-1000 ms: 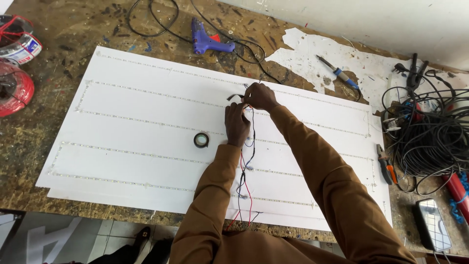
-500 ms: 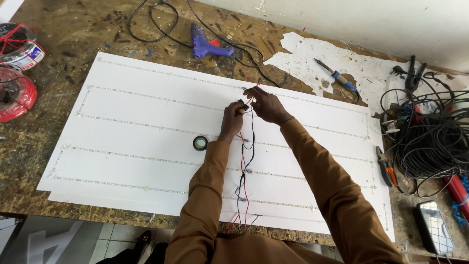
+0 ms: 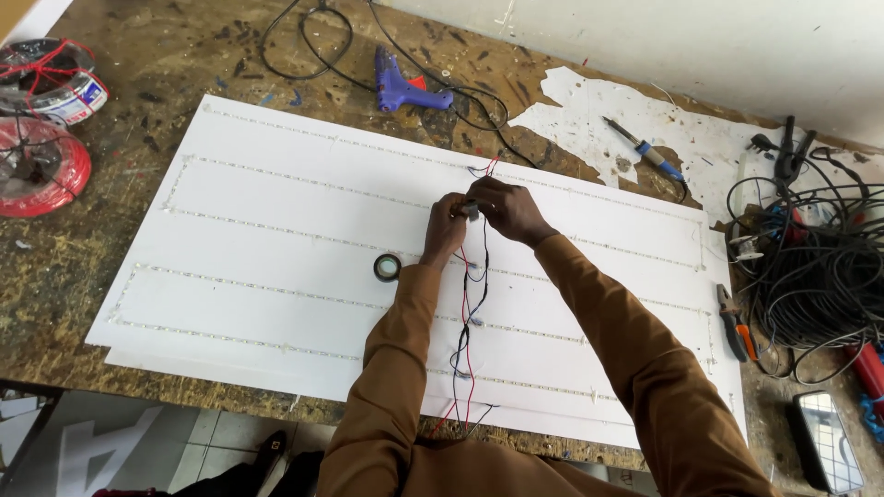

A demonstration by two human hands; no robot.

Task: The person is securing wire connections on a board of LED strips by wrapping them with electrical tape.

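Observation:
My left hand (image 3: 445, 230) and my right hand (image 3: 505, 208) meet over the middle of a large white panel (image 3: 276, 239) with rows of small LED strips. Both pinch a bundle of red and black wires (image 3: 467, 313) at a small dark joint between the fingertips. The wires hang down from my hands toward my body, and short red and black ends stick up past my fingers. A small roll of black tape (image 3: 388, 268) lies on the panel just left of my left wrist.
A blue glue gun (image 3: 405, 90) and a screwdriver (image 3: 645, 147) lie beyond the panel. Red wire spools (image 3: 41, 166) sit at the left. A tangle of black cables (image 3: 810, 267), pliers (image 3: 735, 322) and a phone (image 3: 827, 440) are at the right.
Both hands have drawn closer together on the wire joint, with the left hand raised up to meet the right. The view has shifted slightly.

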